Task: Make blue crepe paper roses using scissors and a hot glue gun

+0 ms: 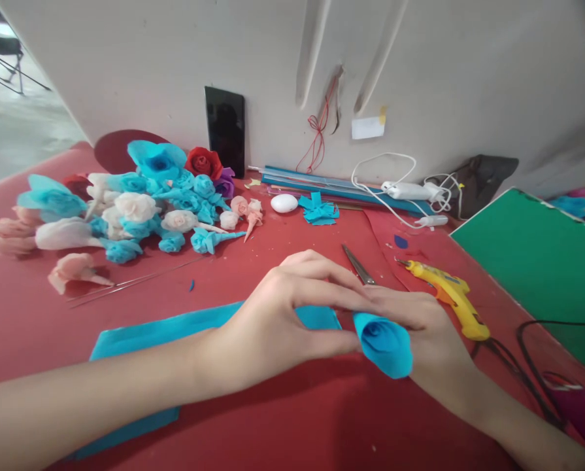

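Note:
Between my hands is a blue crepe paper flower (383, 347), rolled into a spiral with its open end towards me. My right hand (436, 347) is closed around its far side, most of those fingers being hidden. From the left, the thumb and fingers of my left hand (282, 314) close on the flower's edge, the thumb below and the fingers above. Under my left forearm lies a blue crepe paper sheet (169, 330) on the red table. Just beyond my hands, scissors (358, 265) show their blades, the handles covered.
Finished paper flowers (135, 206) in blue, white and pink are heaped at the left. A yellow glue gun (449, 294) lies right, by a green board (537, 261). A phone (225, 131) leans on the wall, and a white egg-shaped object (284, 203) sits near blue paper scraps (318, 209).

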Action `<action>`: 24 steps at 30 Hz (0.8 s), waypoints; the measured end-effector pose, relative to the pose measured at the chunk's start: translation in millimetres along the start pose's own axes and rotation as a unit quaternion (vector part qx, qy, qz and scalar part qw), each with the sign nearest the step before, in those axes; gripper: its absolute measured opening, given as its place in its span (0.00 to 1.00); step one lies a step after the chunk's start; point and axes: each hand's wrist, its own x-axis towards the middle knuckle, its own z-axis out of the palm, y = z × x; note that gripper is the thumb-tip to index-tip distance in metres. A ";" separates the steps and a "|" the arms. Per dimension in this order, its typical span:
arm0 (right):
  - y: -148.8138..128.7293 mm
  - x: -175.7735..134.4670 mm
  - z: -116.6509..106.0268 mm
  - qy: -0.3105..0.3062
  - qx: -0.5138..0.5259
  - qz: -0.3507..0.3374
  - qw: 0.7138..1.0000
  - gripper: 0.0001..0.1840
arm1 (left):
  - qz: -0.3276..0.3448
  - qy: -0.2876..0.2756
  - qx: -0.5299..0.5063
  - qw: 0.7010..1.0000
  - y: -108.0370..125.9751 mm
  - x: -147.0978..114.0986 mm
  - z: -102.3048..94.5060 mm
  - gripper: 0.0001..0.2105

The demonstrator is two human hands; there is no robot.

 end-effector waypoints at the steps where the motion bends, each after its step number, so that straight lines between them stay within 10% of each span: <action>1: 1.1 0.0 -0.1 0.008 -0.001 -0.012 1.000 0.09 | 0.010 -0.001 0.004 1.000 -1.0 -0.2 0.1 0.08; 9: 8.8 -1.0 0.2 0.050 -0.024 -0.044 0.997 0.14 | 0.039 -0.024 0.000 0.999 -10.7 -2.8 -3.1 0.16; 17: 4.8 1.1 -9.8 0.150 -0.013 0.068 0.986 0.08 | -0.145 0.020 -0.020 0.989 -2.1 14.0 -24.8 0.04; 24: 7.8 -1.7 7.4 0.020 0.120 0.220 0.968 0.15 | -0.245 -0.103 0.102 0.959 1.9 -12.4 -54.8 0.16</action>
